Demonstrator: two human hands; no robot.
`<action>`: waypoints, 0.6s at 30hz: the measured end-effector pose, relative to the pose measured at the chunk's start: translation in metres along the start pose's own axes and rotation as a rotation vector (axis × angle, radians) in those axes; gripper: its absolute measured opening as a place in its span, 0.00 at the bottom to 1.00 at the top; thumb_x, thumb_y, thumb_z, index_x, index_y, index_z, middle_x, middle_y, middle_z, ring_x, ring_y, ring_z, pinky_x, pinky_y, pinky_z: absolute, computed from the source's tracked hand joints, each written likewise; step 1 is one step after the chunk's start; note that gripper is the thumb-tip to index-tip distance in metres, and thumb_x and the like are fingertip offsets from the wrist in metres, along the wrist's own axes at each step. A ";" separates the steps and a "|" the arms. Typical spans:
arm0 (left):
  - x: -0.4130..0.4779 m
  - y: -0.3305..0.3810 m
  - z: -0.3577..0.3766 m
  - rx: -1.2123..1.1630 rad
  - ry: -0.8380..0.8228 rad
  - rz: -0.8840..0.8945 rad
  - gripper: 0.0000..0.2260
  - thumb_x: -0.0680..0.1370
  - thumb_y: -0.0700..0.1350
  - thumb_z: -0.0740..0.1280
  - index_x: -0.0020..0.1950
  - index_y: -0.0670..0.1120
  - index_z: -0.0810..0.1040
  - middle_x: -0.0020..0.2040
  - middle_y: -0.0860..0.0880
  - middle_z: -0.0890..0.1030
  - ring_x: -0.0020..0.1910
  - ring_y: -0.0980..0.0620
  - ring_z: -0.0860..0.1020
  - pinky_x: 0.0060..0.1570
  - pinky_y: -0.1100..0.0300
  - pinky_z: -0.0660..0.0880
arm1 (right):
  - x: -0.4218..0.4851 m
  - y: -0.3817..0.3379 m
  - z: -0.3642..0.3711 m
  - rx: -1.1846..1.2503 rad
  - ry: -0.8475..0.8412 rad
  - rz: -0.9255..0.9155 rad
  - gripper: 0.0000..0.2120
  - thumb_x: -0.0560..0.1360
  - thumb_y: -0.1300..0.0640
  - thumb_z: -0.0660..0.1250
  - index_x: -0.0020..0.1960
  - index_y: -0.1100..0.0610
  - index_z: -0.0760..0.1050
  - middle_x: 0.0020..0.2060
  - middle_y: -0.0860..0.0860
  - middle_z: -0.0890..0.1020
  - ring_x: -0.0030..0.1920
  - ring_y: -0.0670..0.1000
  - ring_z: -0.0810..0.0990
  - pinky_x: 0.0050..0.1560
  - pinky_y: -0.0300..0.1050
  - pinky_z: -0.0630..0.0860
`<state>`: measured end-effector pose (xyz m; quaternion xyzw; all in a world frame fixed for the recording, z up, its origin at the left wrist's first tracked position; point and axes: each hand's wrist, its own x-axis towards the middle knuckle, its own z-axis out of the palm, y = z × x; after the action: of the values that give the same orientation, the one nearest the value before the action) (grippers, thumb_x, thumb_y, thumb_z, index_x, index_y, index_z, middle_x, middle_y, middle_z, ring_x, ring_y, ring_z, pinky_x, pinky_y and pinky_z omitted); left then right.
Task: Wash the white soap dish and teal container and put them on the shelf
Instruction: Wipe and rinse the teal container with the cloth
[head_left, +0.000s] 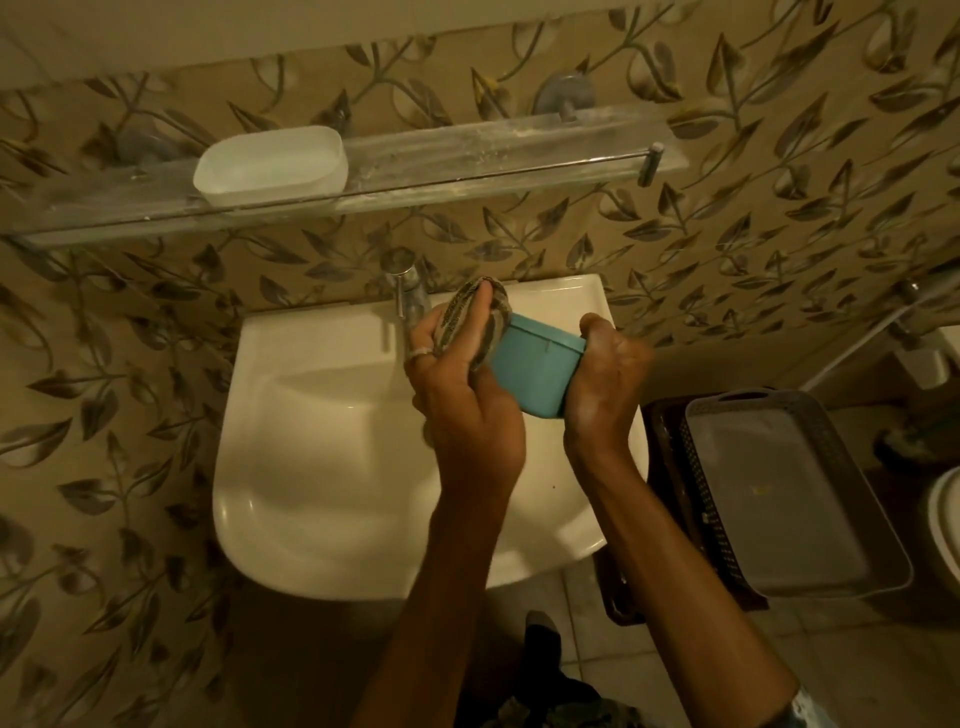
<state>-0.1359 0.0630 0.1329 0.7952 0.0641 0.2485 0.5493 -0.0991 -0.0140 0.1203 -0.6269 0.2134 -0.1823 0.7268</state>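
The teal container (535, 366) is held on its side above the white sink (311, 441), its mouth turned toward the wall. My right hand (605, 384) grips its right side and base. My left hand (462, 374) is shut on a patterned scrubbing cloth (475, 312) pressed against the container's left rim. The white soap dish (270, 166) stands upright on the left part of the glass shelf (519, 156) on the wall above the sink.
A chrome tap (408, 291) rises at the back of the sink, just left of my left hand. To the right of the sink, a grey plastic basket (789, 493) sits stacked on a dark basket. The leaf-patterned tiled wall surrounds the sink.
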 end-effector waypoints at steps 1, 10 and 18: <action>0.002 0.000 -0.001 -0.011 -0.025 -0.050 0.25 0.76 0.31 0.56 0.68 0.53 0.71 0.72 0.45 0.62 0.71 0.48 0.64 0.67 0.43 0.68 | -0.001 0.000 0.001 0.004 0.014 0.015 0.18 0.71 0.53 0.59 0.23 0.51 0.64 0.24 0.51 0.71 0.31 0.55 0.75 0.32 0.47 0.69; -0.042 0.032 0.019 0.158 0.012 0.159 0.16 0.78 0.47 0.55 0.64 0.52 0.75 0.66 0.43 0.71 0.66 0.51 0.64 0.65 0.59 0.62 | 0.001 0.002 -0.012 -0.045 -0.101 -0.216 0.19 0.78 0.67 0.58 0.29 0.67 0.68 0.25 0.58 0.68 0.28 0.55 0.66 0.28 0.53 0.63; 0.029 -0.012 -0.020 -0.179 -0.114 -0.394 0.24 0.76 0.28 0.54 0.66 0.44 0.75 0.64 0.46 0.76 0.63 0.51 0.75 0.66 0.54 0.71 | 0.004 0.011 -0.023 0.144 -0.027 0.077 0.18 0.70 0.51 0.58 0.21 0.50 0.71 0.19 0.45 0.74 0.23 0.42 0.75 0.25 0.34 0.69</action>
<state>-0.1180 0.0951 0.1365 0.7283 0.1645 0.0957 0.6583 -0.1086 -0.0338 0.1063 -0.5669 0.2139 -0.1608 0.7791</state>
